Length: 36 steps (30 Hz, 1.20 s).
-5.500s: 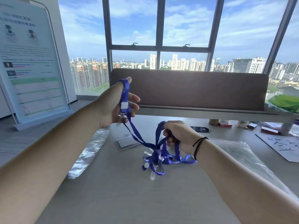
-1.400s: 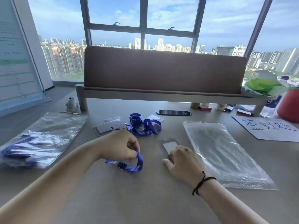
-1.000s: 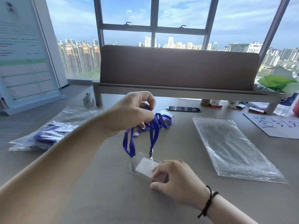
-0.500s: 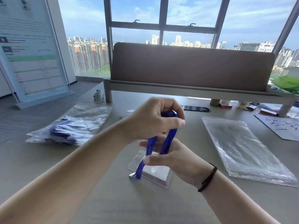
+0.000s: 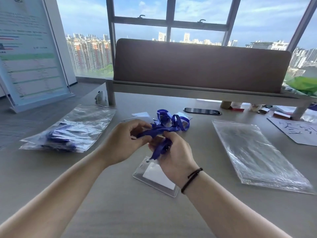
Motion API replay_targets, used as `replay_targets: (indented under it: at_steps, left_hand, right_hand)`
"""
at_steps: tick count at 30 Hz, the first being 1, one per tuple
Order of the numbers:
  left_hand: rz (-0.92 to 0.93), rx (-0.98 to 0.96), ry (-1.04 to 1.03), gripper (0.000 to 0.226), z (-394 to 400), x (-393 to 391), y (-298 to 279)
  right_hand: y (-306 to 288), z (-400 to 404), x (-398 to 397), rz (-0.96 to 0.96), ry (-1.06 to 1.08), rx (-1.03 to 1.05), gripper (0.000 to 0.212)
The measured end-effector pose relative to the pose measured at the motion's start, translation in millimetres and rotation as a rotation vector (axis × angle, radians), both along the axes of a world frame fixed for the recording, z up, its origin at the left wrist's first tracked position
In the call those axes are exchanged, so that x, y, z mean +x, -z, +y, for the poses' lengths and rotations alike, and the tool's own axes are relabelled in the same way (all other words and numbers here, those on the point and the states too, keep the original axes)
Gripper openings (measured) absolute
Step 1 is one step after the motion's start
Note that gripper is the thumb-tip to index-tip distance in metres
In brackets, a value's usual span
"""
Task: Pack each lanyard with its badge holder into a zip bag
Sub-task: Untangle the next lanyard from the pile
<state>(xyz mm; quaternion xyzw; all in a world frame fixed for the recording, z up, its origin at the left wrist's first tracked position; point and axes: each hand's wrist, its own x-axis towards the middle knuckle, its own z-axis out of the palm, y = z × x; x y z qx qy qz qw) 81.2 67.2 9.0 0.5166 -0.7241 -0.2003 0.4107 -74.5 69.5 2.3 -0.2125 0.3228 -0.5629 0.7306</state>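
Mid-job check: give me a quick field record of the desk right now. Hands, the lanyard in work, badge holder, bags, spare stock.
left hand: gripping blue lanyard
right hand: gathering the same lanyard's strap
badge holder: clear, white card inside, flat on desk, under right hand, apparently clipped to lanyard
filled bags: left side, blue lanyards inside
empty zip bags: right side, lying flat
spare lanyards: loose pile behind hands, with card holders
status: current set not yet bagged
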Motion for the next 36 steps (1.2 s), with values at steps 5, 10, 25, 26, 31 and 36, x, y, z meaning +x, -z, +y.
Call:
replay_targets:
  at_steps: [5,10,25,26,31,36]
  left_hand:
    - [-0.073,0.140,0.091,0.065,12.3,-10.2,7.2]
    - [-0.406,0.151,0.051,0.051,29.3,-30.1,47.9]
    - [-0.775,-0.092,0.159,0.090,18.3,-52.2,52.1]
    - [-0.815,-0.060,0.201,0.090,16.8,-56.0,52.2]
    - [-0.769,0.075,0.280,0.091,12.2,-63.1,59.0]
    - [-0.784,0.086,0.196,0.088,2.8,-73.3,61.4]
  right_hand:
    - [5.4,5.2,9.9,0.013,-0.082,-0.116,0.029]
    - [29.8,13.7,-14.2,0.719,-0.049,-0.115,0.025]
    - [60.1,27.9,-102.6,1.905,-0.104,-1.155,0.013]
    - [59.6,27.6,-102.1,1.920,-0.116,-1.175,0.014]
    - [42.5,32.0,-117.1,1.728,-0.278,-0.972,0.021]
    - [19.4,8.7,-171.7,1.789,-0.122,-0.666,0.032]
